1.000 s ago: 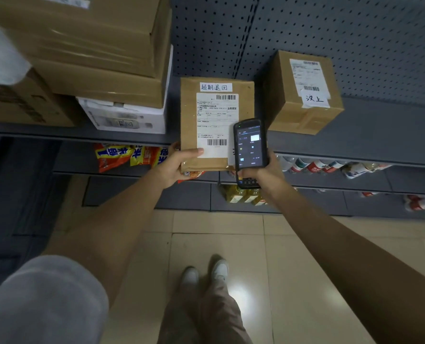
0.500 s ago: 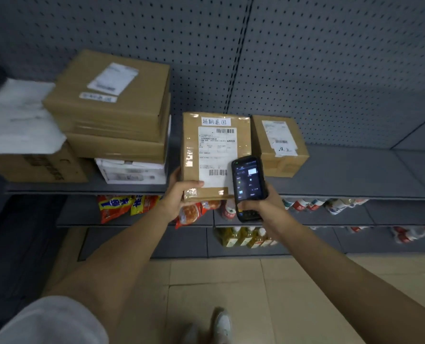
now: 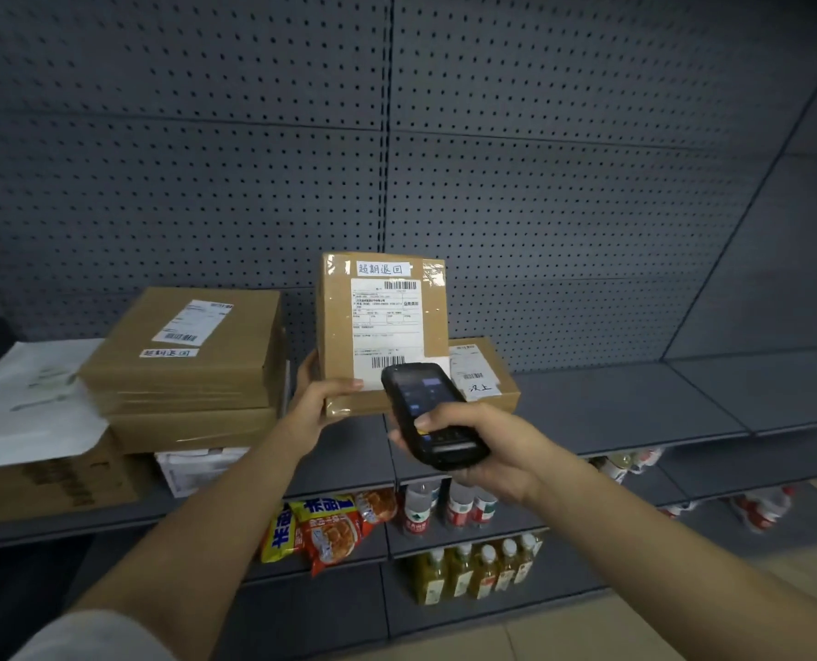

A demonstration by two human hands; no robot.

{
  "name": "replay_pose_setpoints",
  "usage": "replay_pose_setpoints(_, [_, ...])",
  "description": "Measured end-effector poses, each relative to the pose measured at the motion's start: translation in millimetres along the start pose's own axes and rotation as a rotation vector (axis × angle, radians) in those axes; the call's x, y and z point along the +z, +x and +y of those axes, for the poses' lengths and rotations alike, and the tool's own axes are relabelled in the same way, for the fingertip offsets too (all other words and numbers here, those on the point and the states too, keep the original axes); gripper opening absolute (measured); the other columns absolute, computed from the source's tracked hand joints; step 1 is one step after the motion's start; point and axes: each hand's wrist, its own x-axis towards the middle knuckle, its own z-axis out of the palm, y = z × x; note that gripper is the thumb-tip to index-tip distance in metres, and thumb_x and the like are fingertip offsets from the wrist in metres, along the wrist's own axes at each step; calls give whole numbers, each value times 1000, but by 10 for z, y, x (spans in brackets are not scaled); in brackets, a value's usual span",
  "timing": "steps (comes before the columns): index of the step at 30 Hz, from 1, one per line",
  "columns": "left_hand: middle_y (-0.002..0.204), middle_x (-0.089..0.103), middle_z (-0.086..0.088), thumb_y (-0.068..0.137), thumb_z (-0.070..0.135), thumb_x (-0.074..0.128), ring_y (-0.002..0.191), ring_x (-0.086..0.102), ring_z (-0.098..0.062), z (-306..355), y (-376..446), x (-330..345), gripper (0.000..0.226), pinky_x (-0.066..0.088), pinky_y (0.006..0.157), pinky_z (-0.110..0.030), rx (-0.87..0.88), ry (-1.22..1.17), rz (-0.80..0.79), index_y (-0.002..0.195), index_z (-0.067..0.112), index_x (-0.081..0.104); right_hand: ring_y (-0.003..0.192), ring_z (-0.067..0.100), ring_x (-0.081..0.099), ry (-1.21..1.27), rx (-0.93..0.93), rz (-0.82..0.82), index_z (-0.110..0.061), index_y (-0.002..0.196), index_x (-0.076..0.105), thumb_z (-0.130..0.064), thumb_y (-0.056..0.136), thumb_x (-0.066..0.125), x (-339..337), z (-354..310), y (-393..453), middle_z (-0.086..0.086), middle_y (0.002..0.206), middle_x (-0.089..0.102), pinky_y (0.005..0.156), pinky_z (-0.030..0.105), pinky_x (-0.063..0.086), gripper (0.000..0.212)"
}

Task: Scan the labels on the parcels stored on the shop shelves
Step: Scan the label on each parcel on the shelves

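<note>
Head view showed the left hand (image 3: pixel 320 407) with its grip closed on the lower left corner of a brown parcel (image 3: pixel 337 326), thumb across the front, holding it upright above the shelf (image 3: pixel 635 403) with its white label (image 3: pixel 386 322) facing the camera. The right hand (image 3: pixel 487 446) had its grip wrapped around a black handheld scanner (image 3: pixel 425 412), thumb on the keypad, the scanner's top end overlapping the label's lower barcode. Just behind the held parcel, a smaller box (image 3: pixel 487 379) lay flat on the shelf. To the left stood a stack of cardboard boxes (image 3: pixel 191 364). On lower shelves sat snack packets (image 3: pixel 330 531) and bottles (image 3: pixel 473 570).
</note>
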Motion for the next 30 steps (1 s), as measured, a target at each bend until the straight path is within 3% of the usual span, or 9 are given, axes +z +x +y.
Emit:
replay_pose_setpoints(4, [125, 64, -5, 49, 15, 86, 115, 60, -29, 120, -37, 155, 115, 51, 94, -54, 38, -19, 25, 146, 33, 27, 88, 28, 72, 5, -19, -45, 11, 120, 53, 8, 78, 61, 58, -60, -85, 23, 99, 71, 88, 34, 56, 43])
replay_pose_setpoints(7, [125, 62, -5, 54, 11, 78, 112, 60, -27, 151, -79, 259, 112, 50, 95, -52, 52, -26, 44, 148, 31, 22, 79, 26, 72, 3, -41, -34, 9, 104, 58, 9, 83, 54, 59, -104, -167, 21, 86, 72, 86, 32, 54, 22])
replay_pose_setpoints(10, [125, 60, -6, 56, 11, 75, 113, 58, -27, 130, -124, 326, 108, 50, 95, -49, 56, -10, 32, 148, 29, 21, 78, 26, 71, -11, -44, -36, 9, 96, 59, 9, 84, 53, 48, -120, -241, 21, 82, 72, 86, 33, 53, 14])
replay_pose_setpoints(16, [130, 58, -10, 55, 11, 76, 117, 56, -30, 45, -168, 386, 108, 51, 91, -45, 51, -10, 35, 147, 30, 23, 78, 27, 72, 8, -45, -18, 10, 107, 56, 11, 83, 53, 43, -68, -298, 22, 84, 72, 84, 34, 56, 24])
replay_pose_setpoints(22, [130, 58, -11, 44, 18, 81, 118, 55, -31, 30, -198, 393, 118, 49, 95, -50, 48, -22, 31, 147, 31, 25, 81, 29, 72, 57, -48, 3, 11, 121, 51, 11, 82, 57, 69, 6, -277, 24, 90, 72, 85, 35, 57, 40])
replay_pose_setpoints(30, [126, 58, -6, 57, 13, 76, 113, 57, -26, 44, -212, 280, 104, 50, 95, -48, 58, -19, 38, 146, 30, 24, 84, 30, 70, 68, -59, -7, 9, 114, 55, 10, 81, 58, 109, 58, -291, 23, 93, 71, 85, 35, 56, 33])
